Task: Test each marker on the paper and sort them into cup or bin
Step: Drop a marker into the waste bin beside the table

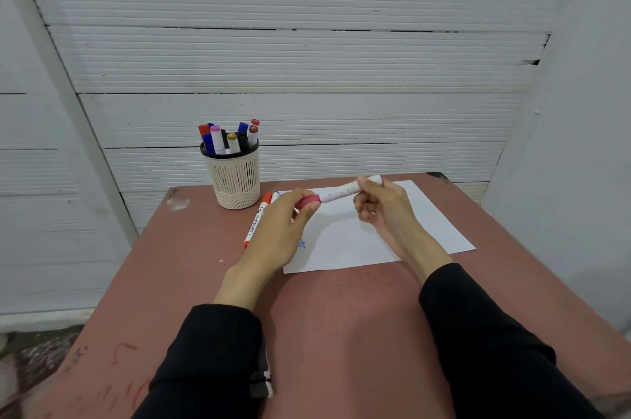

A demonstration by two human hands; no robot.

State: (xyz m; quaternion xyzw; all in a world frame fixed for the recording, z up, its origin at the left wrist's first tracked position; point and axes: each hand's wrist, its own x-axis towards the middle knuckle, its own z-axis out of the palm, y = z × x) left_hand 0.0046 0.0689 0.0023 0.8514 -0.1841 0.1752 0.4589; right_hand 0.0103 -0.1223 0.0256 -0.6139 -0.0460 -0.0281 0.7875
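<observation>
A reddish-brown table (341, 316) is seen filling the near half of the view, with a white ribbed wall (307, 60) set behind it at the far side. A white sheet of paper (358, 241) is laid flat on the far right part of the table, and a small blue scribble (302, 244) is marked near its left edge. Two black sleeves (485, 343) are stretched in from the near edge. At the far left of the table a cream slotted cup (235, 178) is stood upright, just left of the paper, and it is packed with capped markers (228, 138) in red, blue, pink, gold and black. Above the paper a white-barrelled marker (341, 193) is held level between both hands. Its pink cap (309, 202) is gripped by the curled fingers of the left hand (280, 230), while the far end of the barrel is pinched by the right hand (382, 207), its other fingers being curled in. Whether the cap is seated or partly pulled off cannot be told. An orange-capped whiteboard marker (255, 224) is left lying on the table between the cup and the paper, just beside the left hand, and another marker beside it is mostly hidden by that hand.
</observation>
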